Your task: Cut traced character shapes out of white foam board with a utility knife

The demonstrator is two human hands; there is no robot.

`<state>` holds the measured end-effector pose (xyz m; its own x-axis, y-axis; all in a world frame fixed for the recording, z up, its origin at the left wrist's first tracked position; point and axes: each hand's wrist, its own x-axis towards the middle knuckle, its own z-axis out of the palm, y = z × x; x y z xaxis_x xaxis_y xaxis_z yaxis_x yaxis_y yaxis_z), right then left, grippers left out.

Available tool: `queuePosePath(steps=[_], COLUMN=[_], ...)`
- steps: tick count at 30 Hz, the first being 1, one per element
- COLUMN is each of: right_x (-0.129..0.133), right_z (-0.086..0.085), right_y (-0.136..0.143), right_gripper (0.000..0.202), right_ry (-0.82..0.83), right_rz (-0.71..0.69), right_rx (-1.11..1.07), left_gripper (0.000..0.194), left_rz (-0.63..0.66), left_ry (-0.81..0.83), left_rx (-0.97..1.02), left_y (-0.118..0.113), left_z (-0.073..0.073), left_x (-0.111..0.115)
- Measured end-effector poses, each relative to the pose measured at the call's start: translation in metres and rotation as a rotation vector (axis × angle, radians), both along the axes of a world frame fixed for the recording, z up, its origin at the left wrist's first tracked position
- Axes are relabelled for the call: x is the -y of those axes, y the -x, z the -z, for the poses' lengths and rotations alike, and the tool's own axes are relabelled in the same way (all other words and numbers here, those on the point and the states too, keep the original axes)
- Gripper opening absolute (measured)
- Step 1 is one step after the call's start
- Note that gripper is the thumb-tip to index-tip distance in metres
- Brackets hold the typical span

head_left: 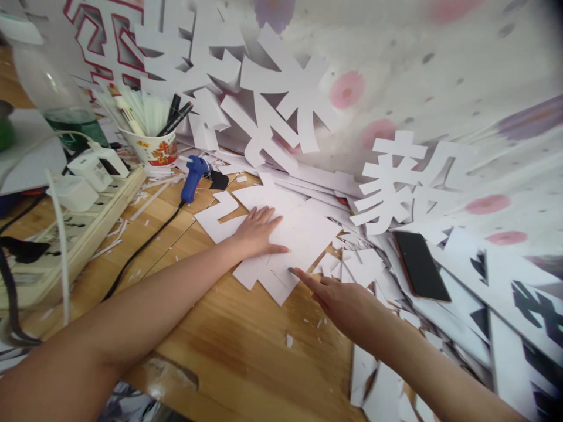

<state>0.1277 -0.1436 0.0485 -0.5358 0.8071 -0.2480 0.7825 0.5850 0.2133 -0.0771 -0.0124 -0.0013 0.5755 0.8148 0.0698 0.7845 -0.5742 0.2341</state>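
Note:
My left hand lies flat with spread fingers on a white board sheet, which has angular cut edges and a notch at its left. In my right hand is a craft knife. Only its short dark tip shows past the index finger; the fingers hide its handle. The tip is at the sheet's lower part, close to some thin lines, just below my left thumb. Whether it is pressed into the board I cannot tell.
Left of the sheet are a blue glue gun, a paper cup of pens and glue sticks, and a power strip. White cut-out characters lean at the back. A phone and white offcuts lie at right.

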Motion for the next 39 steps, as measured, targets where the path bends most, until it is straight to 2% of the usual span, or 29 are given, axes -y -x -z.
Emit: queuePosePath(steps=[9,17,34,39], right_x=[0.003,0.007,0.023,0.03], right_z=[-0.002,-0.011,0.003,0.009], right_y=[0.001,0.005,-0.01,-0.019], right_gripper=[0.069,0.076,0.088,0.085], right_ry=[-0.009,0.08,0.065,0.057], right_rz=[-0.001,0.019,0.091,0.148], right_rx=[0.061,0.183,0.187,0.084], left_gripper=[0.096,0.095,0.095,0.096], left_rz=[0.013,0.008,0.009,0.008], left_ry=[0.004,0.011,0.027,0.035], left_rx=[0.017,0.011,0.022,0.018], left_y=[0.001,0.0,0.0,-0.001], left_z=[0.0,-0.001,-0.001,0.0], left_x=[0.0,0.0,0.001,0.0])
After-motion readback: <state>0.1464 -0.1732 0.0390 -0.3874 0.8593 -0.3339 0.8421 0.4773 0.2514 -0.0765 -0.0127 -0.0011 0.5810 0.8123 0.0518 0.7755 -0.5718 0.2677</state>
